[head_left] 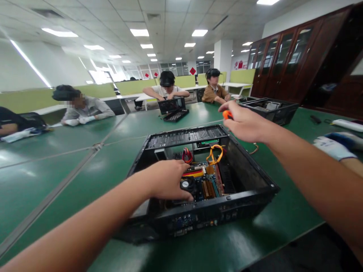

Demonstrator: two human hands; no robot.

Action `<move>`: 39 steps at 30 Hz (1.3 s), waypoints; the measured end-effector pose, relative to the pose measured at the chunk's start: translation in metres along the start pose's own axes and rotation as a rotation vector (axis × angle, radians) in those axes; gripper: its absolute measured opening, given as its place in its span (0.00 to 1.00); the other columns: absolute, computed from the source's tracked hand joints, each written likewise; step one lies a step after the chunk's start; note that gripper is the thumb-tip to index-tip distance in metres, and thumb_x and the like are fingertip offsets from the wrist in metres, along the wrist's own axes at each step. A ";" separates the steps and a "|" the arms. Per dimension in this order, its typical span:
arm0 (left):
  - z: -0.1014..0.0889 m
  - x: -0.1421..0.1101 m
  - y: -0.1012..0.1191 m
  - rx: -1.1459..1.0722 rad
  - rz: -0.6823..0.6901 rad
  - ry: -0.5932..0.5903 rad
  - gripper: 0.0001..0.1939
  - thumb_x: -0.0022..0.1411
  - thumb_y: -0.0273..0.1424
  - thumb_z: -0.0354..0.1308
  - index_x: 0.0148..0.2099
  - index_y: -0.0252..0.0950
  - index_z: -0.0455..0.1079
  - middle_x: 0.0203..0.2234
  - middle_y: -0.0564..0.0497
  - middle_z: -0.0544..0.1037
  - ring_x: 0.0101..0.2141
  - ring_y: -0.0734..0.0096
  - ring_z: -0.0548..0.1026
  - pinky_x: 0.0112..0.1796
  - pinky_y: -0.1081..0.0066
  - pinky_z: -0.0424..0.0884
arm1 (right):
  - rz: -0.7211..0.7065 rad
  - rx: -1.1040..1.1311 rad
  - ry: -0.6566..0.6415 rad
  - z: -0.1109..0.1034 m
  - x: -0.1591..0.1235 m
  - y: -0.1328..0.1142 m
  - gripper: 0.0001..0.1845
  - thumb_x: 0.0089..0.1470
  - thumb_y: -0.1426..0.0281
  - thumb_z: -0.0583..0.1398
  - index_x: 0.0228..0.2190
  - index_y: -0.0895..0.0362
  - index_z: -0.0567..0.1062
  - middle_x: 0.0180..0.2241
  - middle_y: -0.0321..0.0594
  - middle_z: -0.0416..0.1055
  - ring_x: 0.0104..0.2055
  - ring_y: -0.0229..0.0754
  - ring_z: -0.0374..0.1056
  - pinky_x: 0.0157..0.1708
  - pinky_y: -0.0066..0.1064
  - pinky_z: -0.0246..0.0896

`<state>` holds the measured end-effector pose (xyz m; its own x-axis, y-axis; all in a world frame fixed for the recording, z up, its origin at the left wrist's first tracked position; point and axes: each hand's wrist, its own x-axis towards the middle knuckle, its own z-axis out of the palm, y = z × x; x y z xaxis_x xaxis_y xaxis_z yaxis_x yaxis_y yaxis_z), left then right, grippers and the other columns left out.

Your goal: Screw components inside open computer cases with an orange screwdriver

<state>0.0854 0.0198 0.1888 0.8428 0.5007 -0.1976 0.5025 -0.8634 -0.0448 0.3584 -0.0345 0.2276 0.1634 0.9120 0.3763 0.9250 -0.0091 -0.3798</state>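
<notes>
An open black computer case (249, 189) lies on the green table (56, 170) in front of me, its motherboard (204, 181) with red, yellow and orange cables (214, 153) showing inside. My left hand (167, 179) reaches into the case with fingers curled down beside the round fan (187, 184); whether it grips anything is hidden. My right hand (245, 122) hovers above the case's far right corner, closed round an orange-handled tool (227, 114), most likely a screwdriver.
Three people sit at the far side of the table, two of them with their own black cases (173, 109). Another open case (272, 109) stands at the back right. A co-worker's gloved hand (334, 145) rests at the right. Dark wooden cabinets (297, 56) line the right wall.
</notes>
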 end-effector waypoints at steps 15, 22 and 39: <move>0.041 0.044 -0.014 0.037 0.045 -0.107 0.25 0.41 0.42 0.69 0.41 0.34 0.77 0.33 0.39 0.83 0.34 0.44 0.82 0.35 0.57 0.78 | -0.333 -0.006 -0.277 0.068 0.015 -0.066 0.11 0.63 0.69 0.57 0.43 0.59 0.77 0.43 0.48 0.78 0.45 0.48 0.73 0.44 0.35 0.63; 0.050 0.050 -0.004 0.075 0.010 -0.163 0.28 0.43 0.37 0.70 0.47 0.28 0.76 0.38 0.33 0.83 0.37 0.37 0.82 0.37 0.51 0.79 | -0.278 0.018 -0.331 0.089 0.009 -0.052 0.13 0.60 0.73 0.57 0.42 0.58 0.79 0.42 0.47 0.80 0.44 0.49 0.75 0.44 0.37 0.65; 0.114 -0.149 -0.093 -0.559 -0.002 0.821 0.15 0.61 0.41 0.59 0.49 0.48 0.76 0.46 0.52 0.82 0.48 0.55 0.79 0.58 0.53 0.70 | -0.228 -0.045 -0.495 0.095 0.006 -0.056 0.14 0.55 0.76 0.59 0.41 0.58 0.82 0.40 0.47 0.82 0.42 0.48 0.76 0.40 0.33 0.66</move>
<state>-0.1093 0.0182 0.1108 0.6076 0.5719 0.5511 0.3446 -0.8150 0.4659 0.2751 0.0104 0.1709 -0.2144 0.9768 -0.0020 0.9336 0.2043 -0.2943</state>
